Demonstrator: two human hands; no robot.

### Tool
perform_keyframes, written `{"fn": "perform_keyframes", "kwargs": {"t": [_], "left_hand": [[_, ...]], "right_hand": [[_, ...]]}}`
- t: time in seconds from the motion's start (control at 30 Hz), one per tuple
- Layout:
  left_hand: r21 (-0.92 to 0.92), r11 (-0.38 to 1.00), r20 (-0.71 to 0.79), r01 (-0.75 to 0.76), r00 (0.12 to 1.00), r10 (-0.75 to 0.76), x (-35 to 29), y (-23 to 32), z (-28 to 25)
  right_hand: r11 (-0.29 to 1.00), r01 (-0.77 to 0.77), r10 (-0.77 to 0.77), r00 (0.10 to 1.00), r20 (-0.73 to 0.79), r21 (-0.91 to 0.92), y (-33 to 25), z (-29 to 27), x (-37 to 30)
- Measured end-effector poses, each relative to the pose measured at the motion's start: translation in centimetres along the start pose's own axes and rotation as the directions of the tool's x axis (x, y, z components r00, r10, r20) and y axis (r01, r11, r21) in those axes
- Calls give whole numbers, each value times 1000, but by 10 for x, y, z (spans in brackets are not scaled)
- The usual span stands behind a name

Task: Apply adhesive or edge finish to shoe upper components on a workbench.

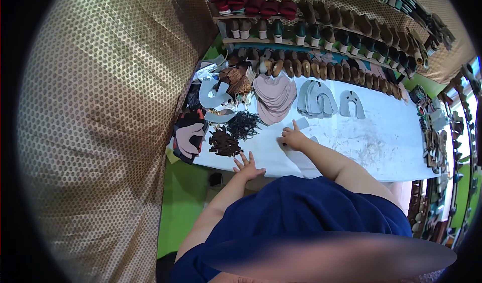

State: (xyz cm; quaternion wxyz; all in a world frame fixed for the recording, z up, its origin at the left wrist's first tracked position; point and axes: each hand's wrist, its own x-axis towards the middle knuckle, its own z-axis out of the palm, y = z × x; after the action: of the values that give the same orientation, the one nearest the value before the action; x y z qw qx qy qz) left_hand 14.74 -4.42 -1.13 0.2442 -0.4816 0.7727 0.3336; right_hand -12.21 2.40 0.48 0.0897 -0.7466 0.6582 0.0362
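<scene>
My left hand (248,168) is at the front edge of the white-covered table (351,147), fingers spread and nothing in them. Just beyond it lies a heap of short dark brown strips (225,141), with a tangle of thin black straps (243,125) behind. My right hand (294,137) is over the table with its index finger stretched out and the others partly bent; I see nothing held. Its fingertip is by a pale grey flat piece (301,124). Farther back are a fanned stack of pinkish shoe-upper pieces (276,98) and a stack of grey U-shaped pieces (316,100).
One grey U-shaped piece (352,105) lies right of that stack. Grey and brown cut pieces (215,93) crowd the table's left end. Shelves behind hold rows of shoes (301,32). A patterned gold curtain (110,122) hangs at the left. More shoes line racks (434,142) at the right.
</scene>
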Motion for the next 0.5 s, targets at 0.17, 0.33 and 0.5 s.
{"fn": "perform_keyframes", "kwargs": {"t": [0.17,0.33,0.5], "left_hand": [[-13,1000,-40,-21,999,20,-3,3,1],[23,999,-151,36,988,-32,-9,7,14],[95,985,-372,147,923,-102,-29,50,12]], "right_hand": [[991,10,-10,1000,0,-134,22,-7,-20],[960,-86,137,974,-181,267,67,-26,-54],[914,-2,194,881,-432,407,121,-69,-112]]}}
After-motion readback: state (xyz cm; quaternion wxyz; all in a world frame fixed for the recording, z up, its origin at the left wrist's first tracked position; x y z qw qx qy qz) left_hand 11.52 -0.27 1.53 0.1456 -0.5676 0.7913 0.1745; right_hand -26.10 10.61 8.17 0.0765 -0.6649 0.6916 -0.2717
